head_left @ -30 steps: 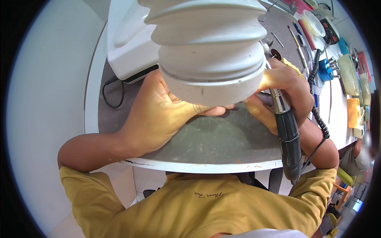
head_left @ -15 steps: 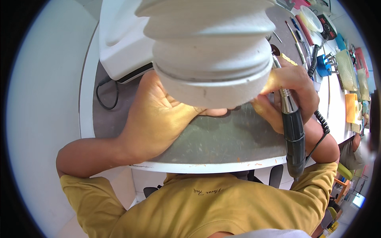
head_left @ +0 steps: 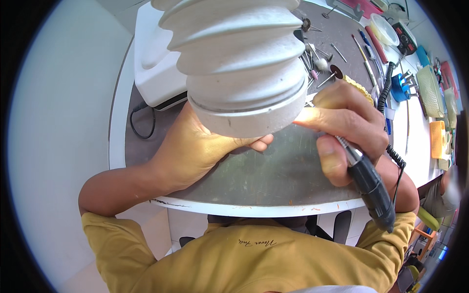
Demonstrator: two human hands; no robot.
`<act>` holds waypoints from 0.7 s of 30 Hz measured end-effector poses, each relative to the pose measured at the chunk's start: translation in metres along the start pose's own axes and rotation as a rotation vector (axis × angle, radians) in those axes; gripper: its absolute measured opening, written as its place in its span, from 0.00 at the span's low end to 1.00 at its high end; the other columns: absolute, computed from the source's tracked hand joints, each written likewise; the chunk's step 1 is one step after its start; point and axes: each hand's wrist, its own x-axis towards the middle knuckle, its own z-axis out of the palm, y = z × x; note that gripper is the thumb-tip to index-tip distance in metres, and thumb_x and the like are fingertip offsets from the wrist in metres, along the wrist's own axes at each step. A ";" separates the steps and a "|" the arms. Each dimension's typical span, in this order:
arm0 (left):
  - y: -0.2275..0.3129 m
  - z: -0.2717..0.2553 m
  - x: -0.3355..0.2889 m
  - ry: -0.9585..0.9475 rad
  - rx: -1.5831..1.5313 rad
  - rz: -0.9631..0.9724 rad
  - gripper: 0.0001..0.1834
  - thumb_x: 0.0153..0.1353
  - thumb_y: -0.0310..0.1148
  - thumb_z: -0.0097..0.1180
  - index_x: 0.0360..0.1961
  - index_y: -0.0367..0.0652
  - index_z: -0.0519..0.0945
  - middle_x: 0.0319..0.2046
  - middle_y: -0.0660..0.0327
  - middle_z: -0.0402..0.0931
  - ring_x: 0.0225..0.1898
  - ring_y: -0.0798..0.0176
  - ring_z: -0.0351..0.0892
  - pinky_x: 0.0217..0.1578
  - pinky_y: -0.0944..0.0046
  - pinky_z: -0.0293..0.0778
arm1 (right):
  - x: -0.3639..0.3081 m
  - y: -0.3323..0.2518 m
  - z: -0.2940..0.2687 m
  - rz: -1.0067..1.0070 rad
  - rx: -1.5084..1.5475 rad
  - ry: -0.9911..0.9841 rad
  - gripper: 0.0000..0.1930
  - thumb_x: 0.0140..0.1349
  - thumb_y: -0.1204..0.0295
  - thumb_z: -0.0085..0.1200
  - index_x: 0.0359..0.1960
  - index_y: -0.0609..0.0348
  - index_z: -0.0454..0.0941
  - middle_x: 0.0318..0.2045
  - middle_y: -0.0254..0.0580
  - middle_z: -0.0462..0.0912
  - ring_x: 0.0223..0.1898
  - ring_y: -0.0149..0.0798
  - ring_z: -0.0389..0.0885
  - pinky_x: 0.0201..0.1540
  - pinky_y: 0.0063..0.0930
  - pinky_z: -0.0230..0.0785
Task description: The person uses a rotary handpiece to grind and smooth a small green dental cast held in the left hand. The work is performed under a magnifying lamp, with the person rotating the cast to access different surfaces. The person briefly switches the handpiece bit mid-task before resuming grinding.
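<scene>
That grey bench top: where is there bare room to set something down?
Bare grey bench top lies between the left hand, the right hand and the white front edge. Behind the ribbed white hose, burrs and tools crowd it; the white box fills the far left.

Bench (head_left: 273, 211): white rim, curved near edge, covered by grey mat (head_left: 273, 176). Far left: white box (head_left: 156, 73) with black cable (head_left: 141, 128). Far centre: scattered burrs (head_left: 317, 63). Far right: pens (head_left: 371, 49), coiled cord (head_left: 387, 83), blue holder (head_left: 399, 87), clear dish (head_left: 383, 28).
</scene>
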 end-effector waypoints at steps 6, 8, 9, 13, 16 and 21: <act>-0.005 -0.001 0.002 -0.012 -0.022 -0.025 0.27 0.69 0.29 0.52 0.66 0.35 0.61 0.43 0.59 0.74 0.42 0.70 0.76 0.44 0.70 0.75 | -0.006 -0.005 0.020 0.081 0.143 0.095 0.13 0.57 0.73 0.63 0.42 0.62 0.76 0.31 0.46 0.81 0.31 0.40 0.82 0.33 0.30 0.73; -0.003 -0.002 0.003 0.003 0.012 -0.019 0.25 0.68 0.29 0.52 0.64 0.35 0.64 0.44 0.58 0.74 0.43 0.69 0.77 0.45 0.69 0.76 | 0.004 -0.015 0.008 0.072 0.014 -0.047 0.13 0.57 0.72 0.66 0.40 0.60 0.75 0.31 0.45 0.81 0.32 0.40 0.84 0.31 0.27 0.73; -0.006 -0.004 0.003 0.040 0.034 0.001 0.23 0.68 0.27 0.52 0.62 0.35 0.65 0.45 0.57 0.74 0.44 0.68 0.77 0.46 0.68 0.76 | 0.004 -0.013 0.012 0.064 0.022 0.008 0.13 0.56 0.72 0.66 0.39 0.59 0.75 0.32 0.46 0.81 0.32 0.41 0.84 0.31 0.27 0.74; -0.022 -0.007 0.004 0.117 -0.019 0.064 0.18 0.67 0.22 0.52 0.57 0.34 0.70 0.47 0.55 0.74 0.48 0.64 0.78 0.50 0.67 0.77 | 0.000 -0.014 0.018 0.166 0.059 0.044 0.15 0.53 0.73 0.68 0.39 0.58 0.76 0.35 0.49 0.82 0.38 0.44 0.84 0.39 0.32 0.74; -0.030 -0.015 0.005 0.178 0.169 0.088 0.20 0.62 0.24 0.58 0.55 0.34 0.71 0.49 0.54 0.75 0.49 0.63 0.76 0.54 0.64 0.73 | 0.003 -0.020 0.017 0.296 0.096 -0.045 0.12 0.53 0.70 0.67 0.36 0.58 0.78 0.39 0.53 0.82 0.41 0.45 0.84 0.45 0.33 0.73; -0.029 -0.008 0.003 0.259 0.114 0.050 0.23 0.57 0.25 0.63 0.53 0.34 0.71 0.47 0.56 0.76 0.48 0.65 0.76 0.52 0.65 0.72 | 0.000 -0.018 0.017 0.329 0.083 -0.031 0.12 0.54 0.67 0.67 0.34 0.59 0.80 0.40 0.51 0.83 0.41 0.43 0.85 0.45 0.31 0.74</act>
